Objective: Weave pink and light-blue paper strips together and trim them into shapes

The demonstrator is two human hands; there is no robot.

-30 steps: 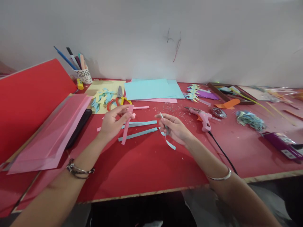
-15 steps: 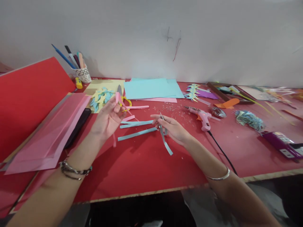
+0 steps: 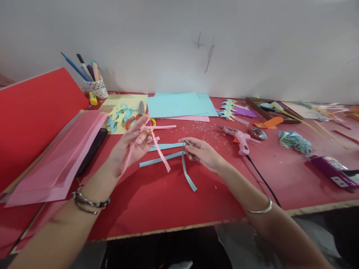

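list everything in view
pink strips: several, pink, centre
blue strips: at least three, blue, centre
scissors: one, red-yellow, back left
paper pieces: many, blue-yellow, back left
backing sheet: one, yellow, beneath pieces
blue sheets: several, blue, back
pink sheets: several, pink, left
board: one, red, left
pen cup: one, white, back left
glue gun: one, pink, right
tray: one, brown, back right
bundle: one, blue-green, right
device: one, purple, far right
other scraps: many, mixed, right
table: one, red, beneath
left hand: one, holding pink strip
right hand: one, holding blue strip
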